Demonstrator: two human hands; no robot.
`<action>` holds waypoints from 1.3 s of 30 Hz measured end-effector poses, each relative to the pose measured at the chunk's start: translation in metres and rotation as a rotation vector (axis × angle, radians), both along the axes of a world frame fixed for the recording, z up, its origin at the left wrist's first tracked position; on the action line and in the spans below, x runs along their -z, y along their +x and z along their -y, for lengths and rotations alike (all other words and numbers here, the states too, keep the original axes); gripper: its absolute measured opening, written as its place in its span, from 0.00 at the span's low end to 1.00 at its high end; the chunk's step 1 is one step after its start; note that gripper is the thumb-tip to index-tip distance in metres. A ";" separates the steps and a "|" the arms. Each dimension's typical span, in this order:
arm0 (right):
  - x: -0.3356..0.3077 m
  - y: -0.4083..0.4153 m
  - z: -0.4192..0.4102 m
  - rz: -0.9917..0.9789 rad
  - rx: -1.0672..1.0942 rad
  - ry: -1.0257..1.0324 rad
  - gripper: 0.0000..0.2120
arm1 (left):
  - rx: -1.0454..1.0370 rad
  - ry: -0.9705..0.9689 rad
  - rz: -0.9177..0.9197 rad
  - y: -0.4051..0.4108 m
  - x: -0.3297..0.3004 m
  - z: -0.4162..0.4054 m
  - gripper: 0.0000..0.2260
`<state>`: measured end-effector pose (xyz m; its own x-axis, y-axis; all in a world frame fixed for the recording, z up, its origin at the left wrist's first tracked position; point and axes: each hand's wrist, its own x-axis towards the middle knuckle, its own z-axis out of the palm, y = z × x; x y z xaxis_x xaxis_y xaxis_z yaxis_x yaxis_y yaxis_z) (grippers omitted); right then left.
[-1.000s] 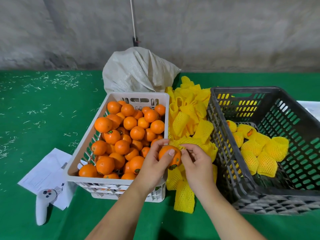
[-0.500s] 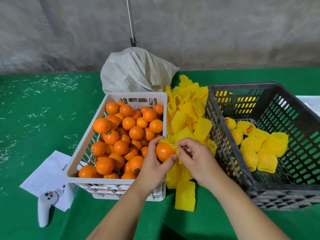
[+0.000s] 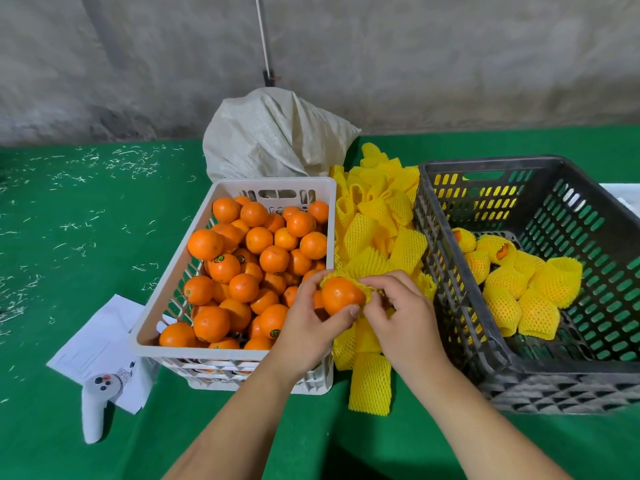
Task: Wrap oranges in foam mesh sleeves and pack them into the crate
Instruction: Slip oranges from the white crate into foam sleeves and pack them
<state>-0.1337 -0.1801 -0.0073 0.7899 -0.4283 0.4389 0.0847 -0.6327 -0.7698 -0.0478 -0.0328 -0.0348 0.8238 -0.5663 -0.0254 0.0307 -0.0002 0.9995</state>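
Yellow foam sleeve (image 3: 360, 287) now covers more of the held orange (image 3: 341, 294).

I work at a fruit-packing station set against a rough, bare concrete wall (image 3: 415, 64), on a surface covered in green felt (image 3: 69, 237). Left of my hands stands a white plastic crate (image 3: 156, 306) of loose oranges; right of them, a dark slotted crate (image 3: 519, 368) holds wrapped fruit. Beyond my hands lie a heap of yellow foam mesh sleeves (image 3: 377, 216) and a woven sack (image 3: 273, 140).
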 end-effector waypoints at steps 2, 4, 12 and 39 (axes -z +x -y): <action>0.001 -0.003 -0.013 0.060 -0.072 -0.071 0.13 | -0.051 -0.053 -0.037 0.002 -0.001 0.000 0.24; 0.005 -0.003 -0.024 0.088 -0.104 -0.058 0.15 | -0.095 -0.055 -0.019 0.003 -0.001 -0.002 0.21; 0.008 -0.010 -0.010 0.039 -0.012 0.009 0.22 | 0.043 0.018 0.095 -0.001 0.004 -0.003 0.31; 0.007 -0.001 -0.020 0.054 0.029 0.002 0.24 | 0.060 -0.096 0.049 -0.005 -0.001 -0.011 0.26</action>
